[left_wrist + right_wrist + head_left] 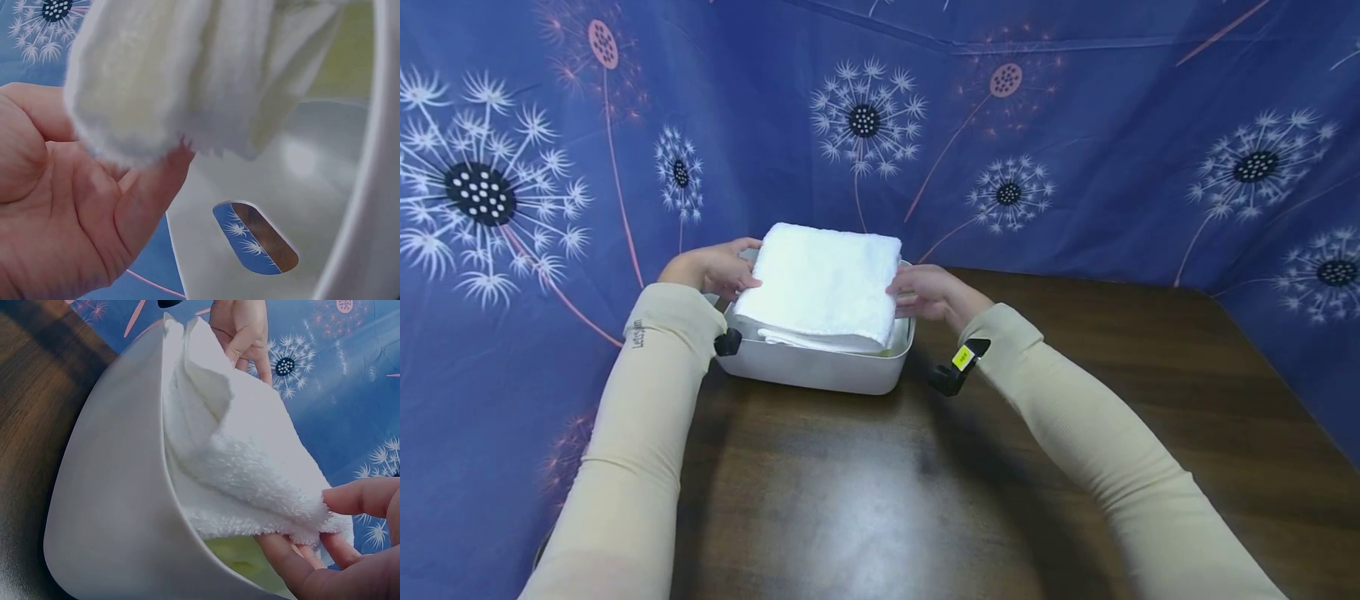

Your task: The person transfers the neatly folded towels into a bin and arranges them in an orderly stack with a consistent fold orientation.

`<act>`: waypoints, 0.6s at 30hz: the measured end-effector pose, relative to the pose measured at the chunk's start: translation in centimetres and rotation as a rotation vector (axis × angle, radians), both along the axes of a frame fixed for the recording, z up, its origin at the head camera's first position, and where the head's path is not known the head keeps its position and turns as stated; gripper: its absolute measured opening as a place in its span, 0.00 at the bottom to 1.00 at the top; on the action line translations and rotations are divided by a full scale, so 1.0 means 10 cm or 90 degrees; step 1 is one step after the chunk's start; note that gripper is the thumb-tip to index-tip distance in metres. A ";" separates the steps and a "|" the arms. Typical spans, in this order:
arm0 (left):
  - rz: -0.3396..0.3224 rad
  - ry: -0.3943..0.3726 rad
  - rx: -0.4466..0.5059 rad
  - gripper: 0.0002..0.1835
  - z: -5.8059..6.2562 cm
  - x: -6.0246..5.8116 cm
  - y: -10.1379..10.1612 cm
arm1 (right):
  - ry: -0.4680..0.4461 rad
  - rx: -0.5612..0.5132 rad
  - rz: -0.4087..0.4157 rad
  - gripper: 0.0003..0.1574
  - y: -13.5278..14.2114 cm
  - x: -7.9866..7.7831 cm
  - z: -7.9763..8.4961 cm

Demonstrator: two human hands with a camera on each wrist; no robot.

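A folded white towel (823,287) lies tilted over a white bin (808,368), its near edge inside the rim. My left hand (721,268) grips the towel's left edge, thumb on top; in the left wrist view the folded layers (206,81) sit between thumb and fingers. At the right edge, my right hand (928,292) pinches the towel, thumb above and fingers below, as the right wrist view shows with the towel (250,450) above the bin's wall (112,469). Something yellow-green (247,556) shows inside the bin under the towel; its kind is hidden.
The bin stands on a dark wooden table (820,483), near its left side. An oval handle hole (256,237) opens in the bin's end wall. A blue curtain (760,125) with dandelion prints hangs behind and to the left.
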State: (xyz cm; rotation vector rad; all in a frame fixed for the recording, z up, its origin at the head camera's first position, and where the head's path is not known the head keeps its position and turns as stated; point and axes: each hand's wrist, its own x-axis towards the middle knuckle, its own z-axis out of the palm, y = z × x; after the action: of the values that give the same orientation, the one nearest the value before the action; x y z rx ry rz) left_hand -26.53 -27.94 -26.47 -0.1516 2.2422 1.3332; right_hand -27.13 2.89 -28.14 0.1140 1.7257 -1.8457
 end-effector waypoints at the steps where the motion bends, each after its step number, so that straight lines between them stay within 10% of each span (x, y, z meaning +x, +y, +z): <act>1: -0.002 -0.005 -0.001 0.42 0.00 0.00 0.00 | 0.000 0.003 0.005 0.38 0.00 0.00 0.00; 12: 0.001 -0.097 -0.009 0.47 -0.09 -0.01 0.11 | 0.038 0.082 0.046 0.37 0.00 0.05 -0.02; 18: -0.025 -0.119 -0.043 0.47 -0.12 -0.03 0.12 | 0.063 0.115 0.062 0.09 -0.01 0.04 -0.05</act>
State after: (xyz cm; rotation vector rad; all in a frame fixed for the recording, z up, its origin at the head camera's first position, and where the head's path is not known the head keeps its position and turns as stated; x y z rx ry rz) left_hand -26.78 -26.75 -27.67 -0.2447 2.1231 1.1729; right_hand -26.74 2.75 -28.64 0.0097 1.9294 -1.6490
